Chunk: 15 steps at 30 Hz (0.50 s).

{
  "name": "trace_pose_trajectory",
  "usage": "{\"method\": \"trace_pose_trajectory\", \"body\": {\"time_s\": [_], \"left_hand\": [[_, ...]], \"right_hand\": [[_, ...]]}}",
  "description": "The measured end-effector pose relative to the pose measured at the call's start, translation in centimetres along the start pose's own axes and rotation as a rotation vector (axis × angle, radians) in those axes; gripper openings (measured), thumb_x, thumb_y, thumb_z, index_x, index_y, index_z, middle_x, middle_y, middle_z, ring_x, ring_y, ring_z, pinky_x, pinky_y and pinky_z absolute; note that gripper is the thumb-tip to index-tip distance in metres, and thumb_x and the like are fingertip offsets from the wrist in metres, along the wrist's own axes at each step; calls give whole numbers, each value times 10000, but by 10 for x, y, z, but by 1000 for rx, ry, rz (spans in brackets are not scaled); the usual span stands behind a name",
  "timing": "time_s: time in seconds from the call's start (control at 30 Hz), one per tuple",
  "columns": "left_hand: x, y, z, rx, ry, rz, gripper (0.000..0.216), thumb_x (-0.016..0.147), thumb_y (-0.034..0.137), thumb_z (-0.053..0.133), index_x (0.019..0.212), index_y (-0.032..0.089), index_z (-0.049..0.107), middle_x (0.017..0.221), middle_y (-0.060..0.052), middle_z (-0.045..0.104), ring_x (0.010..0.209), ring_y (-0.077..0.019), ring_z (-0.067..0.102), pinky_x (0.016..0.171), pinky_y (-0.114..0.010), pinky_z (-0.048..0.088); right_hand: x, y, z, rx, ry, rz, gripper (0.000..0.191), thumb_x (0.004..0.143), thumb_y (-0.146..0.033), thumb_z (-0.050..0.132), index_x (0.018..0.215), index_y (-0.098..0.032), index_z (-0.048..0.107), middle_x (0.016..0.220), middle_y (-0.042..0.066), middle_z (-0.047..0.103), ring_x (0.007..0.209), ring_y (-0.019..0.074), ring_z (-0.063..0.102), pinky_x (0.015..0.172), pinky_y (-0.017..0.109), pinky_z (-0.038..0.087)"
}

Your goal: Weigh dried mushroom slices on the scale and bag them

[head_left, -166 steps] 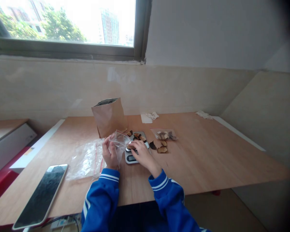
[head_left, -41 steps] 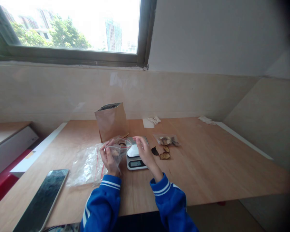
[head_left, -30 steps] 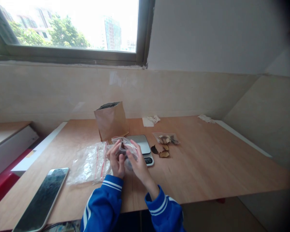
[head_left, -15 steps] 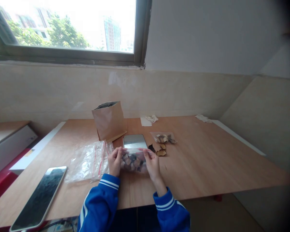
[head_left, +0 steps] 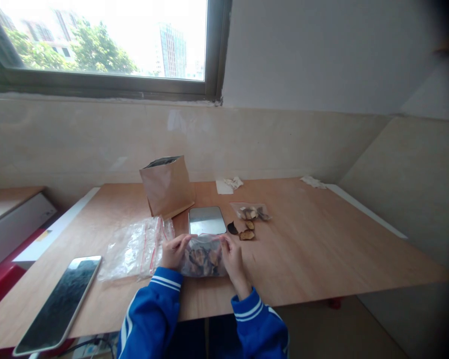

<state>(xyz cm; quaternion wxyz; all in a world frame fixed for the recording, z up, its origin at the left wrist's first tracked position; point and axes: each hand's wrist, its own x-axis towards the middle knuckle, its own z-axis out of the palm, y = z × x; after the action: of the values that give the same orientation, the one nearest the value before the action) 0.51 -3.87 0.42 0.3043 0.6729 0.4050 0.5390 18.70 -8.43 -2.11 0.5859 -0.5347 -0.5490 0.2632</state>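
Observation:
A clear zip bag [head_left: 204,257] filled with dark dried slices hangs between my two hands just above the wooden table [head_left: 322,249]. My left hand [head_left: 173,252] pinches its top left corner. My right hand [head_left: 231,253] pinches the top right corner. Right behind the bag lies a small digital scale [head_left: 207,220] with a bare steel plate. Both sleeves are blue with white stripes.
A brown paper bag [head_left: 167,185] stands open behind the scale. A pile of empty zip bags [head_left: 134,248] lies left, a phone [head_left: 58,301] further left near the front edge. A second filled bag [head_left: 251,212] and loose slices [head_left: 241,231] lie right. Crumpled tissues [head_left: 230,183] sit at the back.
The slices left the scale plate and now sit in the zip bag. My hands brought the bag down in front of the scale and took hold of its top corners.

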Motion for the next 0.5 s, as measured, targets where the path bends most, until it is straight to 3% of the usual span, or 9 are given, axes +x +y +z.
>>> {"method": "trace_pose_trajectory", "body": {"time_s": [0.13,0.3,0.43,0.5], "left_hand": [[-1,6,1,-63,-139,37,163,731,396,686,756,257,769,681,-30,728,572,-180,656,524,-265,505],[-2,6,3,-20,50,-7,255,795,427,611,717,231,756,402,30,548,345,-95,453,393,-215,383],[0,3,4,-85,18,-133,311,788,457,610,725,183,742,518,-10,630,425,-117,523,414,-219,392],[-1,3,3,-141,-7,-203,304,772,457,633,779,170,732,570,-19,649,449,-121,538,415,-218,391]], "right_hand": [[-3,-2,-2,-49,-85,-75,407,934,-483,377,927,-231,696,771,58,700,668,212,639,641,299,489],[-2,1,-8,-81,121,6,436,926,-514,383,764,-212,653,687,41,673,572,185,602,604,282,471],[-1,3,-12,-78,164,-4,430,909,-524,424,711,-205,633,744,50,686,701,203,638,676,283,469],[0,4,-12,-44,180,33,408,890,-538,455,759,-197,639,736,50,679,676,199,629,630,276,466]]}}
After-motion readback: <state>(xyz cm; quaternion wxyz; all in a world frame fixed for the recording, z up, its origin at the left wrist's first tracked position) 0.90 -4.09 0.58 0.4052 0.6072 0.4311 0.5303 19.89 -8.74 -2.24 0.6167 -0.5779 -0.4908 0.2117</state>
